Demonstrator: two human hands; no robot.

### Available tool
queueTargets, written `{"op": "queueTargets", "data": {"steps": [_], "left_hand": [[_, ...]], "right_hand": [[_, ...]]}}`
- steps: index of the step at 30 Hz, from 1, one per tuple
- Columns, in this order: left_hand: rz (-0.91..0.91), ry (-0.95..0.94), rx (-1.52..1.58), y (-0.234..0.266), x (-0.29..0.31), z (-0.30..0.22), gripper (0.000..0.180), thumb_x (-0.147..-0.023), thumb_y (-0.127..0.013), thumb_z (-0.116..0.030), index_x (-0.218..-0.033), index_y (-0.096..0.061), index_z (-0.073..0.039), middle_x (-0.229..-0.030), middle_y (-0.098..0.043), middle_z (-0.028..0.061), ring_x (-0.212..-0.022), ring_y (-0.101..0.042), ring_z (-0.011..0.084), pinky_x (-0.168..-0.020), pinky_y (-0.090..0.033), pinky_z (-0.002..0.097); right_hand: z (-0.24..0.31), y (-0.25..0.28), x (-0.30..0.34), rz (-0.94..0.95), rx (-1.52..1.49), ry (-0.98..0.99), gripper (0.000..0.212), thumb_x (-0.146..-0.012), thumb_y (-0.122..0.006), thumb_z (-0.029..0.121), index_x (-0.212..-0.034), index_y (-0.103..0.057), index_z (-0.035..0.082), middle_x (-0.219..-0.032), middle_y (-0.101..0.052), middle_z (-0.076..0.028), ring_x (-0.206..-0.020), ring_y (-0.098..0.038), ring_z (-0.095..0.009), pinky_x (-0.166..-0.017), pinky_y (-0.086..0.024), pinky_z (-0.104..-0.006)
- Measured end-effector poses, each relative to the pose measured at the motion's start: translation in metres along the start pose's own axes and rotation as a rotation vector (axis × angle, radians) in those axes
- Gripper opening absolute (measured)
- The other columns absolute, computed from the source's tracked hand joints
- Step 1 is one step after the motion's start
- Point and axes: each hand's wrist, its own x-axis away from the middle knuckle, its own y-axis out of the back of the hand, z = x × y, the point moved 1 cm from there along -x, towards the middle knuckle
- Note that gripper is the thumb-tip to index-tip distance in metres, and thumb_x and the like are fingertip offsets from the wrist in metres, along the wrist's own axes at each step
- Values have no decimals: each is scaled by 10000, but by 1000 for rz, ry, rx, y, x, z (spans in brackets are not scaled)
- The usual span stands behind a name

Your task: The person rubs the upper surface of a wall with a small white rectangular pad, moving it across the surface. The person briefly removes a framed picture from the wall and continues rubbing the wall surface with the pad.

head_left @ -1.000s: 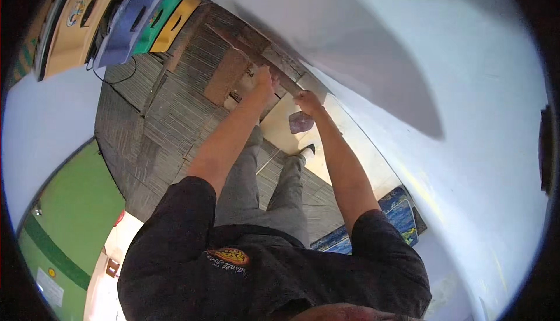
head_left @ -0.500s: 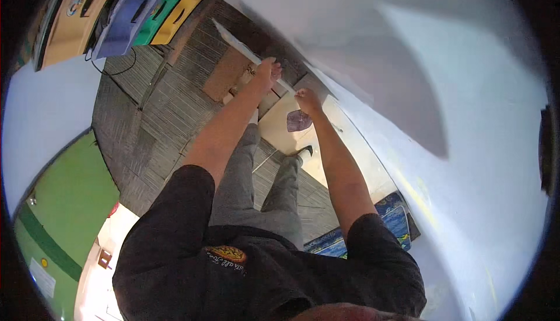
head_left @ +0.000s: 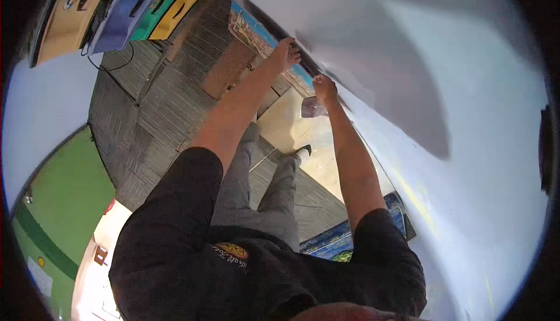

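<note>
Both my hands are at the upper edge of a long picture panel (head_left: pixel 255 28), printed with a blue sky and what look like buildings, close to the wall. My left hand (head_left: pixel 285 56) has its fingers curled over the edge near the panel's middle. Farther right, my right hand (head_left: pixel 325 90) is closed at the panel's right part. Just below that hand shows a dark reddish flat piece (head_left: pixel 313 107); whether it hangs from the hand or from the panel I cannot tell. A dark strip runs along the panel's wall side.
A pale wall (head_left: pixel 478 117) fills the right side. At the upper left stand coloured drawers (head_left: pixel 173 13). Below are a grey plank-patterned floor (head_left: pixel 151 111), a brown mat (head_left: pixel 226 69), a green door-like panel (head_left: pixel 70 193) and a blue patterned object (head_left: pixel 326 244) by my right elbow.
Both hands have moved up and right toward the wall with the panel. It has tilted from a pale, nearly edge-on strip to showing its printed face. The reddish piece has moved along with them.
</note>
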Motion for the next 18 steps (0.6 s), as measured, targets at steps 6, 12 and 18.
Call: {"op": "queueTargets", "data": {"steps": [6,12,18], "left_hand": [[172,-58,-133,13,18,23,699,-921,-724,-397,-1485,-442,-96,-1438,-543,181,-1212,-559,353,-1052,-470,550],[177,-186,-608,215,23,41,577,-1020,-612,-373,-1484,-491,-53,-1446,-566,140,-1128,-611,288,-958,-492,491],[285,216,-944,205,232,138,475,-1074,-494,-394,-1453,-566,-117,-1451,-577,56,-1297,-585,271,-1134,-421,504]], "right_hand": [[-10,-1,46,-474,45,-29,509,-894,-607,285,-1381,-631,139,-1228,-702,-230,-1082,-689,-429,-978,-550,-496],[27,-28,123,-245,-229,-160,464,-936,-592,276,-1337,-640,48,-1258,-686,-238,-1179,-645,-419,-1015,-501,-507],[27,-37,250,-258,-592,-212,240,-940,-605,177,-1097,-720,36,-972,-762,-157,-974,-734,-308,-834,-550,-401]]}}
